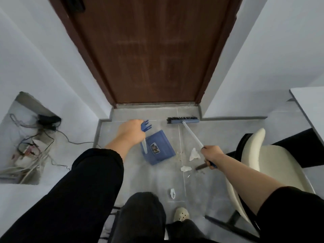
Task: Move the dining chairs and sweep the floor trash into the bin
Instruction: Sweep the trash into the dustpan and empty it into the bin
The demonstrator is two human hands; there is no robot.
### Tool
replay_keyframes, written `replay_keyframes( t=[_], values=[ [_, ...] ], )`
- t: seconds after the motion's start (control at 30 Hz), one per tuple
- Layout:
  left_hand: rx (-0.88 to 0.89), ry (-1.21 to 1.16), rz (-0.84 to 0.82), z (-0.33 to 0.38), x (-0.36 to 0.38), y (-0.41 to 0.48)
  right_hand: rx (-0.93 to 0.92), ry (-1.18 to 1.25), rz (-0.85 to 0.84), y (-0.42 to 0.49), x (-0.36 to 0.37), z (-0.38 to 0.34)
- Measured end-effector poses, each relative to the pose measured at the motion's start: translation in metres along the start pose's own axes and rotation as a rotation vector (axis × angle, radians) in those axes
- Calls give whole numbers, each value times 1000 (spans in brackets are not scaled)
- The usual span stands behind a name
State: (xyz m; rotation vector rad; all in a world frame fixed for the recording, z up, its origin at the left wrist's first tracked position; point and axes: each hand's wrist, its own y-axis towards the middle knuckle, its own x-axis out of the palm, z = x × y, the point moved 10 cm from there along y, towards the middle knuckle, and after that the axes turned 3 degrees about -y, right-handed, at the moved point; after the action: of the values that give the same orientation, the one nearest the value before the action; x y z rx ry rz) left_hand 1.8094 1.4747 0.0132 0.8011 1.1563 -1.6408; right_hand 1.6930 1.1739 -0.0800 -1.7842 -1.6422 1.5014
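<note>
My left hand (130, 132) grips the upright handle of a blue dustpan (160, 148), whose pan rests on the grey tile floor in front of the door. My right hand (211, 155) is closed around the white handle of a broom (192, 134); its blue head with black bristles (182, 119) lies on the floor by the door sill. Crumpled white paper (194, 153), a second piece of white paper (185, 168) and some crumbs lie to the right of the pan. A smaller white scrap (172, 193) lies nearer my feet.
A cream dining chair (261, 165) with black legs stands at the right, a table edge (305, 106) behind it. A brown door (154, 50) closes the passage ahead. A wall recess (29, 146) at the left holds tangled cables. My foot in a pale clog (181, 214) is below.
</note>
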Motion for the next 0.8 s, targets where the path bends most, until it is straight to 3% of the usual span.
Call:
replay_keyframes(
  t=[0.2, 0.5, 0.67, 0.8],
  values=[
    [90, 68, -37, -6, -36, 143, 68, 48, 51, 73, -6, -67],
    [232, 134, -295, -32, -52, 307, 301, -186, 42, 162, 63, -145],
    [249, 197, -342, -22, -44, 354, 337, -408, 65, 124, 103, -161],
    [272, 209, -346, -12, -45, 369, 456, -357, 38, 82, 135, -128]
  ],
)
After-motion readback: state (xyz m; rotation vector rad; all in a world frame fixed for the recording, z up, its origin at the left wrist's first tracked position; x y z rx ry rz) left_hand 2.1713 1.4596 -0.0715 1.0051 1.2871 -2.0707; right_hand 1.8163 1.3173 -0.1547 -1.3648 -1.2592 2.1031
